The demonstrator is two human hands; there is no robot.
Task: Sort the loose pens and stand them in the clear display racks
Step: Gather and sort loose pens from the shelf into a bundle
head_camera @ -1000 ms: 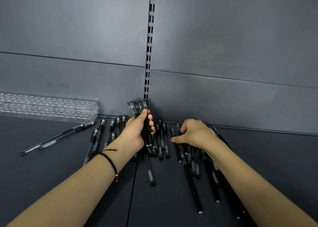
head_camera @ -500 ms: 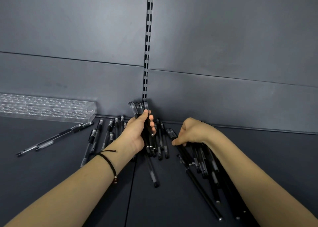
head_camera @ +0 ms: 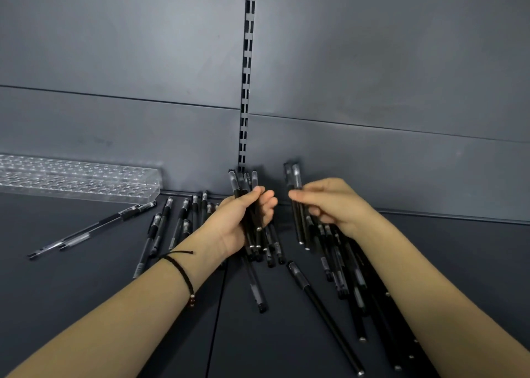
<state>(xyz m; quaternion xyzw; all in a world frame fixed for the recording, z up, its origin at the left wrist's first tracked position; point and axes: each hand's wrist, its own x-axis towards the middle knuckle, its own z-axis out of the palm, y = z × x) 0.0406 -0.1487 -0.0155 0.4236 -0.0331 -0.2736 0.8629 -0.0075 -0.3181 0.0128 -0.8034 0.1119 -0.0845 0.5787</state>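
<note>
Several fingers of the left hand (head_camera: 238, 223) are curled round a bundle of black pens (head_camera: 244, 181), held upright. A pair of pens (head_camera: 295, 177) is pinched in the right hand (head_camera: 332, 205) just beside it, both lots raised above the dark shelf (head_camera: 86, 306). Loose pens (head_camera: 327, 309) are scattered flat beneath and around the hands. The clear rack (head_camera: 80, 180) is set at far left against the back panel (head_camera: 172, 62), well apart.
</note>
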